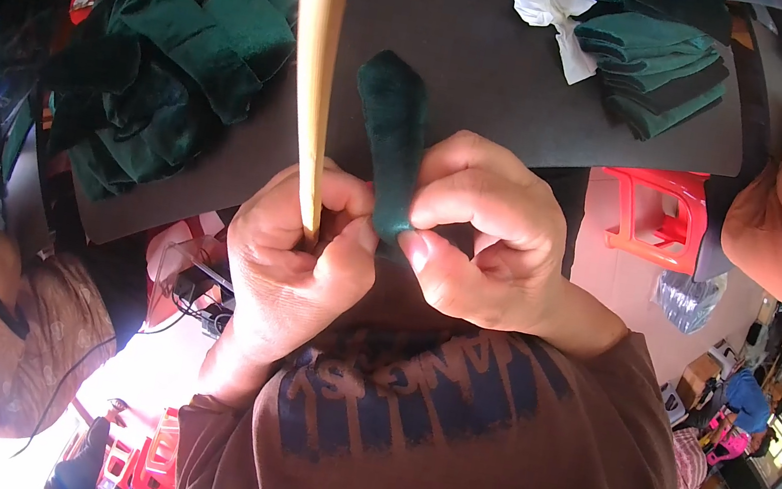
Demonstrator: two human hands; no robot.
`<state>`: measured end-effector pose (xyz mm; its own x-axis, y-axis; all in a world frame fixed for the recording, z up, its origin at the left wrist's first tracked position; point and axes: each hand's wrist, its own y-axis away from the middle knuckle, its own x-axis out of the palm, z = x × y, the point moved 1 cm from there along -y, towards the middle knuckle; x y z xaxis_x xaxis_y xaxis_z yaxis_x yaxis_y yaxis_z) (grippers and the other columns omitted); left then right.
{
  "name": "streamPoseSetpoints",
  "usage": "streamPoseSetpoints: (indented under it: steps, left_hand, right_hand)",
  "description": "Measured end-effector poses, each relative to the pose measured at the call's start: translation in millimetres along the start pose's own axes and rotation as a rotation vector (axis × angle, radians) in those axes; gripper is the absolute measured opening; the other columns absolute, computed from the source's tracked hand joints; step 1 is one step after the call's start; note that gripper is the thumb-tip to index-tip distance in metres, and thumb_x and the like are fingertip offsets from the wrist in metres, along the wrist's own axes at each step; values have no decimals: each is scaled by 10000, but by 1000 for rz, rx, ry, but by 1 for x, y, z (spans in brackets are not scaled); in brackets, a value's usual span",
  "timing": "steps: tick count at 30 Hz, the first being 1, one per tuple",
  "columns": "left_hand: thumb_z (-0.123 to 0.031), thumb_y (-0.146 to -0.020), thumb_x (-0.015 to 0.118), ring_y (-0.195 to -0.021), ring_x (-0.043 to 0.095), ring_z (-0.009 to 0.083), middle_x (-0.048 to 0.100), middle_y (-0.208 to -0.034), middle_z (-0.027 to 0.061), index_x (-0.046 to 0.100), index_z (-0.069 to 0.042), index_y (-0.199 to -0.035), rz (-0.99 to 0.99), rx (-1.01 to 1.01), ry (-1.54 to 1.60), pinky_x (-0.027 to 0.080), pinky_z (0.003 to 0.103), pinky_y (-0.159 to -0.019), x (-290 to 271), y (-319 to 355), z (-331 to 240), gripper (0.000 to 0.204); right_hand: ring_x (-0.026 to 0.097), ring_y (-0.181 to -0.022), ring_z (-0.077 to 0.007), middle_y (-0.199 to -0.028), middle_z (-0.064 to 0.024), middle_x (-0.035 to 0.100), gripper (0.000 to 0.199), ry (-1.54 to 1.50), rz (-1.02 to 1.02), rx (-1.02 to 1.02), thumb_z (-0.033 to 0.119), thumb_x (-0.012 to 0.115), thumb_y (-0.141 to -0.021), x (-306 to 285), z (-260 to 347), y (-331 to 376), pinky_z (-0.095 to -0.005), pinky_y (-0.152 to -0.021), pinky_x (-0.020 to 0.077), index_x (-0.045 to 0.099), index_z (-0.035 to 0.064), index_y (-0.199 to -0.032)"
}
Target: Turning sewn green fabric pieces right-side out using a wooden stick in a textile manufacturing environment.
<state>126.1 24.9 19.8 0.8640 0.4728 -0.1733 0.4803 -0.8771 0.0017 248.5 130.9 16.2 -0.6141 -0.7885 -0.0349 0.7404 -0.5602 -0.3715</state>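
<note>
My left hand grips a long pale wooden stick that rises to the top edge, and its thumb also touches the lower end of a small dark green velvet tube. My right hand pinches that tube between thumb and fingers near its base. The tube stands upright between both hands, its rounded closed end pointing away from me. The stick's lower tip is hidden inside my left fist.
A black table lies ahead. A loose heap of green velvet pieces sits at its left, a neat stack of green pieces with white cloth at its right. A red plastic stool and other people are around.
</note>
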Motion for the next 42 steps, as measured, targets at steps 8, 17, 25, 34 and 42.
streamPoseSetpoints:
  steps: [8,17,25,34,42]
  left_hand:
    - [35,-696,540,-568,441,86,495,-667,20,544,-11,-732,-57,-53,136,348,206,-518,10,0,-3,59]
    - [-222,-886,515,-589,456,89,500,-691,34,569,14,-837,178,-162,206,363,217,-550,1,18,9,247]
    - [-331,-911,487,-623,494,149,521,-706,81,583,20,-889,412,-288,-14,402,261,-580,-7,28,15,365]
    - [-474,-903,428,-558,340,50,438,-640,-1,563,11,-899,457,-470,207,244,193,-495,-7,34,14,504]
    - [-358,-951,387,-596,410,88,441,-634,9,580,1,-886,548,-503,250,334,225,-554,-11,35,19,413]
  right_hand:
    - [492,-611,-120,-721,-58,528,76,-120,-78,72,-24,598,-695,-14,-8,6,-242,-545,380,536,2,-730]
    - [447,-688,-72,-853,-61,502,54,-165,-170,38,-34,563,-766,-36,-7,2,-201,-580,362,533,-3,-798]
    - [475,-764,-97,-967,-104,504,65,-103,-200,-33,-33,561,-759,-45,-3,-8,-211,-672,387,529,-8,-810]
    - [515,-814,-151,-957,-136,536,50,20,-208,-84,-22,570,-734,-35,1,-7,-246,-736,400,542,-10,-774]
    - [536,-796,-163,-947,-145,556,68,134,-216,-54,-19,577,-714,-31,6,-5,-250,-705,420,547,-9,-774]
